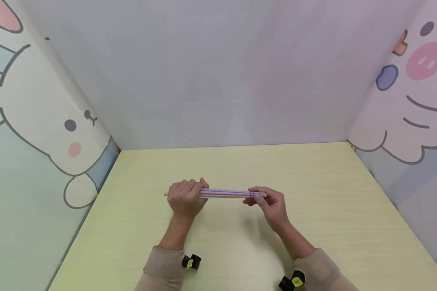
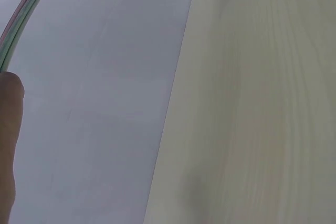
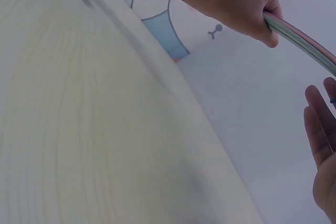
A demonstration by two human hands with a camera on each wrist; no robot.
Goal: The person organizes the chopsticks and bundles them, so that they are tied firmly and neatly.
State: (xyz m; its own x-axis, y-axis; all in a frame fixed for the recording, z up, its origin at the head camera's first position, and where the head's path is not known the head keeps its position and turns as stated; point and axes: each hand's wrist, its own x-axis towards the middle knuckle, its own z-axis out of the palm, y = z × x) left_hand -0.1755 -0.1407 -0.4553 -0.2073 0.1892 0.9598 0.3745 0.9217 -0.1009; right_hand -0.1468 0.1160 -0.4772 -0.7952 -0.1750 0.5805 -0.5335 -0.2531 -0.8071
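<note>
A broad, pale yellow table [image 1: 331,190] with a smooth, light wood-grain surface fills the lower half of the head view. Its far edge runs straight and almost level across, while its two side edges spread outward towards the viewer; the bottom of the view cuts off the near side. Soft grey shadows [image 1: 256,232] fall on the surface right of centre. Both wrist views show the tabletop at a slant (it looks creamier there), with fine streaks of grain and blurred darker patches.
</note>
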